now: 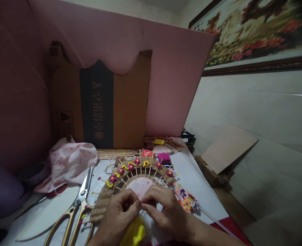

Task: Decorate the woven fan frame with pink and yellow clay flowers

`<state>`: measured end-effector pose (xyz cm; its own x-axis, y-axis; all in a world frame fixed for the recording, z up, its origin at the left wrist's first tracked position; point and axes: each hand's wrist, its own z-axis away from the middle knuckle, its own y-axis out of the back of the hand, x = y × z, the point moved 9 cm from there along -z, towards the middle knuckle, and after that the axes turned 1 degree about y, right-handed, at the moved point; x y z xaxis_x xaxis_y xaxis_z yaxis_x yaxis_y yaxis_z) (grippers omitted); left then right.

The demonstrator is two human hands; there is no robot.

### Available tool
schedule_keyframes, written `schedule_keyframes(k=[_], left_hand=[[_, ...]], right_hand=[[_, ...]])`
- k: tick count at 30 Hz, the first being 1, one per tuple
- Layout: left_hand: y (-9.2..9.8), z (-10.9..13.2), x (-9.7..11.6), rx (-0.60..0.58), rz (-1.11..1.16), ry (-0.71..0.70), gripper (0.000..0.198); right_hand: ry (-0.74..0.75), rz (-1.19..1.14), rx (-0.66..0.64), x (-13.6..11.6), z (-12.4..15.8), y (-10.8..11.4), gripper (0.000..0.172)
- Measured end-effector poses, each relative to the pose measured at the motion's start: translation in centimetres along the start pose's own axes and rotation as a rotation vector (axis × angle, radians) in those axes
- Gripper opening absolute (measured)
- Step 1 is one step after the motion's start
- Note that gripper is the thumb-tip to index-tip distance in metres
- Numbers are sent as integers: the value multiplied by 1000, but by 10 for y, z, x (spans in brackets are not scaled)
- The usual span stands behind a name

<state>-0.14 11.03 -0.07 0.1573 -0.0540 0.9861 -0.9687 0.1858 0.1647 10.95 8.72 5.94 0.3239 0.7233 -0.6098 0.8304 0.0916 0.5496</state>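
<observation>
My left hand (121,208) and my right hand (166,206) meet at the fingertips, low in the middle of the head view. Both are closed in a pinch. Whatever sits between the fingers is too small to make out, though a purplish speck shows there. Just behind them stands an arched piece of woven twine (103,200) with light sticks through it. Yellow and magenta clay flowers (131,165) and a wavy yellow strip run along its top. A pale spotted cloth (140,186) fills its middle. Below my hands lies yellow clay (134,232), seemingly in clear plastic.
Gold-handled scissors (74,208) lie open at the left on white card (48,215). Behind them is a bunched spotted cloth (74,159). A magenta block (164,157) and flower-patterned pieces (185,198) lie to the right. A cut cardboard sheet (130,106) stands at the back.
</observation>
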Motion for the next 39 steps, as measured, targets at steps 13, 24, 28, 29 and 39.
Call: schedule_keyframes(k=[13, 24, 28, 29, 39], left_hand=[[0, 1, -9, -27, 454, 197, 33], [-1, 0, 2, 0, 169, 33, 26], [-18, 2, -16, -143, 327, 193, 40], [-22, 3, -19, -184, 420, 252, 41], [-1, -3, -5, -93, 807, 296, 20]], right_hand=[[-294, -218, 57, 25, 3, 2, 8], [-53, -119, -30, 2, 7, -8, 19], [53, -107, -61, -14, 6, -8, 16], [-2, -156, -33, -9, 4, -5, 14], [-687, -1015, 163, 67, 10, -15, 23]])
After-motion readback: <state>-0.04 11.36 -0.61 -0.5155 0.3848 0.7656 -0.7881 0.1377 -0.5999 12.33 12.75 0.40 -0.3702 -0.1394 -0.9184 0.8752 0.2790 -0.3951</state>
